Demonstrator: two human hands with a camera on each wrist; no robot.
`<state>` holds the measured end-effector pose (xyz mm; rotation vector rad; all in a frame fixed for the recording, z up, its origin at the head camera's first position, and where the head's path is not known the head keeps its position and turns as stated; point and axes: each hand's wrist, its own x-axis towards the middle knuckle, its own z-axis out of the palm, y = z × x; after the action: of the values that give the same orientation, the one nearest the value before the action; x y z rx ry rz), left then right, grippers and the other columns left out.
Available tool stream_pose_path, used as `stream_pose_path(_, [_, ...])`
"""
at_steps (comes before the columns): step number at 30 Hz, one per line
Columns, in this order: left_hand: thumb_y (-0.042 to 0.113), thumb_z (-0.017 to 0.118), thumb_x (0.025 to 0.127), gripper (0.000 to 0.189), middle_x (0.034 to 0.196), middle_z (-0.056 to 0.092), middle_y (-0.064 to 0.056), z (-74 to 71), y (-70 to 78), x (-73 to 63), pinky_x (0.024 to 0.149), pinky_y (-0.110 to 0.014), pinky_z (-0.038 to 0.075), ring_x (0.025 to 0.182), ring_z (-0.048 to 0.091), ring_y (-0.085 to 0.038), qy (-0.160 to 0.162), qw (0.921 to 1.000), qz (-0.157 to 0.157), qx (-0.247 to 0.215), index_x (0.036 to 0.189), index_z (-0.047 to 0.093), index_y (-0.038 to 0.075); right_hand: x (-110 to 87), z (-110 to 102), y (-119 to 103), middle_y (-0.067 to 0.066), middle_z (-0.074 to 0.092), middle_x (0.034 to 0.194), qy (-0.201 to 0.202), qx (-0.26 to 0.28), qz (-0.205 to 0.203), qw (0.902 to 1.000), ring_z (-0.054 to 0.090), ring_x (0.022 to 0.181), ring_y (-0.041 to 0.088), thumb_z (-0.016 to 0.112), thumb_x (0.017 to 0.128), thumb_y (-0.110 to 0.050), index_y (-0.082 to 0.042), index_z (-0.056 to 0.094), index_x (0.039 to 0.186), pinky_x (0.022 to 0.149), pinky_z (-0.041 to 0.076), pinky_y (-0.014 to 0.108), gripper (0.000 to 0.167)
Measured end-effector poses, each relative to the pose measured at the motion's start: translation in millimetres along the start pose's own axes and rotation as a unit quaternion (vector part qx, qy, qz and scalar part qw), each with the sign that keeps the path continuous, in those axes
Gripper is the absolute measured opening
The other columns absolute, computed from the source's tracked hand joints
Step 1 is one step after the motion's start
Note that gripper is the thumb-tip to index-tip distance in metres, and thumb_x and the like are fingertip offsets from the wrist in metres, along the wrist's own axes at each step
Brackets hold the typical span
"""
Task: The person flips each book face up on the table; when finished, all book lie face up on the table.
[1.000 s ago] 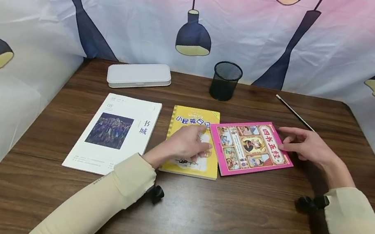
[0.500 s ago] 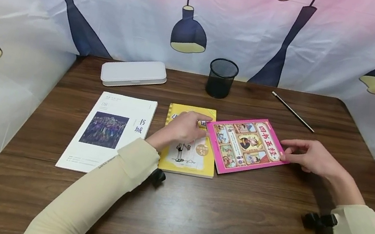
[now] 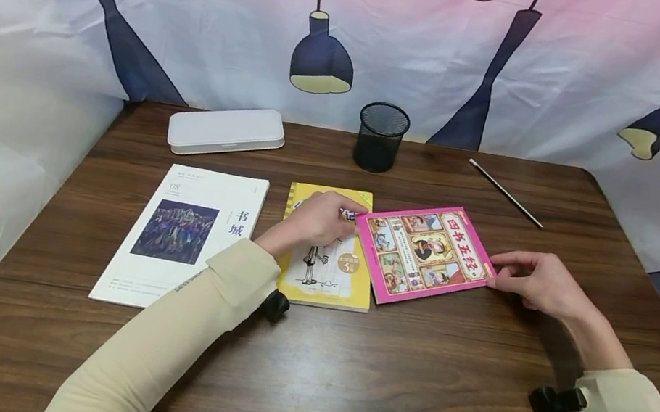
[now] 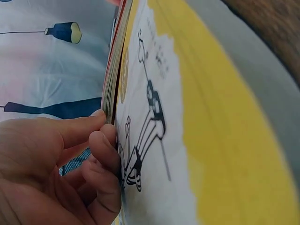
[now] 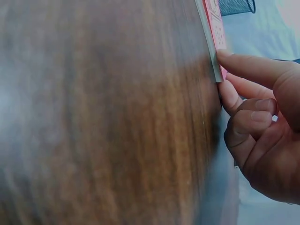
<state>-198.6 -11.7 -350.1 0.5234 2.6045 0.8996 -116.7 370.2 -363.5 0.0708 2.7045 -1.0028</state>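
Observation:
A pink picture-covered book [image 3: 418, 269] lies tilted, its left part over the yellow book [image 3: 324, 293]. At the pink book's left corner, my left hand [image 3: 322, 219] pinches the edge with thumb and forefinger; its other fingers curl above the yellow cover. My right hand [image 3: 545, 282] grips the right corner of the pink book between fingertips. In the right wrist view the right hand [image 5: 267, 108] has its thumb against the edge of the pink book [image 5: 215, 33], the other fingers bent. The left wrist view shows the left hand [image 4: 61, 159] beside the page edges.
A white book [image 3: 174, 281] lies to the left on the wooden table [image 3: 402, 395]. Behind stand a white pencil case [image 3: 226, 132] and a black mesh pen holder [image 3: 379, 141]. A pencil [image 3: 504, 193] lies at the back right. A lamp-patterned curtain hangs behind.
My left hand has moved from over the yellow book's middle up to the pink book's left corner. My right fingers have closed on its right corner. The head view has shifted slightly.

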Motion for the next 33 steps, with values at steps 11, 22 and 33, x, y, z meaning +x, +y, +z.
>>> stream_pose_path(11, [0.023, 0.070, 0.102, 0.040, 0.097, 0.074, -0.005, -0.9, -4.0, 0.2, 0.059, -0.024, 0.044, 0.062, 0.059, -0.012, 0.011, 0.9999, 0.009, 0.004, 0.143, 0.069, 0.023, -0.7, 2, 0, 0.007, 0.063, 0.096, 0.002, 0.003, -0.010, 0.9999, 0.046, 0.060, 0.010, 0.079, 0.096, -0.022, -0.001, 0.067, 0.137, 0.051, 0.043, 0.028, 0.047])
stream_pose_path(22, [0.022, 0.079, 0.097, 0.025, 0.086, 0.070, -0.003, -3.1, -11.9, -8.1, 0.064, -0.026, 0.042, 0.071, 0.055, -0.014, 0.004, 0.9992, 0.026, -0.031, 0.122, 0.082, 0.022, 6.0, -1, -1, 0.004, 0.063, 0.092, 0.010, 0.001, -0.003, 0.9999, 0.046, 0.058, 0.010, 0.079, 0.096, -0.024, -0.001, 0.072, 0.126, 0.051, 0.043, 0.028, 0.039])
stream_pose_path(33, [0.014, 0.080, 0.095, 0.024, 0.076, 0.074, -0.001, -5.7, -14.8, -15.0, 0.054, -0.023, 0.039, 0.059, 0.055, -0.012, -0.076, 0.9942, 0.058, -0.050, 0.118, 0.083, 0.020, 20.4, -5, 3, -0.001, 0.061, 0.081, -0.005, 0.038, 0.029, 0.9988, 0.045, 0.056, 0.013, 0.079, 0.097, -0.026, -0.001, 0.070, 0.135, 0.051, 0.042, 0.029, 0.046])
